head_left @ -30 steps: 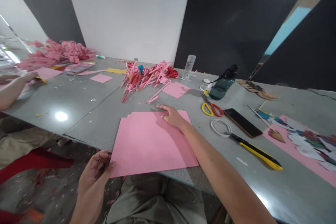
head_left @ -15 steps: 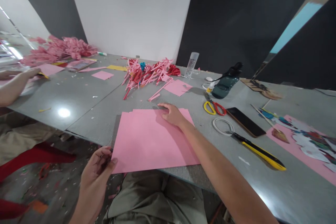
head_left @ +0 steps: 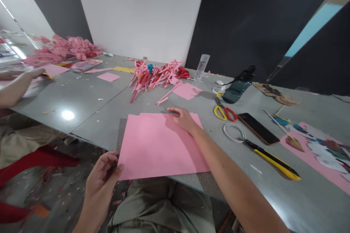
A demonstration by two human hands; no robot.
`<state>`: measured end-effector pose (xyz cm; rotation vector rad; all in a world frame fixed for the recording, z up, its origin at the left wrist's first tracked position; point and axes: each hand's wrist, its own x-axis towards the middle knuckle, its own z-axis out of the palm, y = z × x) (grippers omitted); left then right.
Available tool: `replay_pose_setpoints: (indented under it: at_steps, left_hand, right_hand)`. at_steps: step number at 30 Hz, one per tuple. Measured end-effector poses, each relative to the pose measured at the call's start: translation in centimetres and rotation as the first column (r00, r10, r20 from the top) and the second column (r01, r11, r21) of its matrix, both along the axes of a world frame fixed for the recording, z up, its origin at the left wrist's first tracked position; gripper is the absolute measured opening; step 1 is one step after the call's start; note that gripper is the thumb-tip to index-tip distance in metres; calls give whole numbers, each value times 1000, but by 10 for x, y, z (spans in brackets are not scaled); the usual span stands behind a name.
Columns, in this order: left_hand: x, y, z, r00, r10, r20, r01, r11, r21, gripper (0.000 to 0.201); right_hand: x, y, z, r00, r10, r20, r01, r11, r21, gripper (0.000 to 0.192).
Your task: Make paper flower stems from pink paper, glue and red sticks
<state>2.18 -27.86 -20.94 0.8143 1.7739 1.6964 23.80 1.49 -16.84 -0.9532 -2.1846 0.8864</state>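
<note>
Large pink paper sheets [head_left: 158,145] lie at the table's front edge, one slightly offset under another at the far side. My left hand [head_left: 105,171] pinches the near left corner, thumb on top and fingers curled at the side. Across the far edge rests my right hand [head_left: 183,118], its fingers stretched out and touching the paper. Just beyond it sits a smaller pink paper piece [head_left: 187,91]. A heap of pink and red paper strips [head_left: 155,76] is behind that.
To the right are scissors [head_left: 225,113], a phone [head_left: 258,128], a yellow-black utility knife [head_left: 273,158], a white ring [head_left: 234,133] and a dark bottle [head_left: 237,87]. A clear cylinder [head_left: 201,67] stands near the divider. A co-worker's hand [head_left: 30,78] is at the far left.
The view has shifted very slightly, so everything sits a little further right. Both hands keep their places on the pink sheets.
</note>
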Motion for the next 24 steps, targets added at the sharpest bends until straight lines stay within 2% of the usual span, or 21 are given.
replay_pose_setpoints:
  at_steps: [8, 14, 19, 21, 23, 24]
  left_hand:
    - [1, 1, 4, 1000, -5, -9, 5, 1000, 15, 28]
    - [2, 0, 8, 1000, -7, -31, 8, 999, 44, 28]
    - [1, 1, 7, 999, -21, -38, 22, 999, 32, 29]
    - [1, 1, 8, 997, -61, -52, 62, 998, 22, 31]
    - [3, 0, 12, 979, -79, -190, 85, 996, 24, 33]
    - [5, 0, 15, 940, -61, -335, 73, 997, 25, 34]
  right_hand:
    - [-3, 4, -8, 999, 35, 15, -35, 998, 45, 57]
    - [-2, 4, -9, 999, 44, 24, -46, 997, 68, 61]
    - [-7, 6, -12, 997, 27, 76, -38, 988, 148, 49]
    - [-9, 5, -12, 994, 35, 99, -53, 981, 188, 43]
    - [-11, 4, -12, 992, 42, 119, -68, 973, 222, 37]
    - [-11, 4, -12, 991, 44, 127, -74, 969, 236, 34]
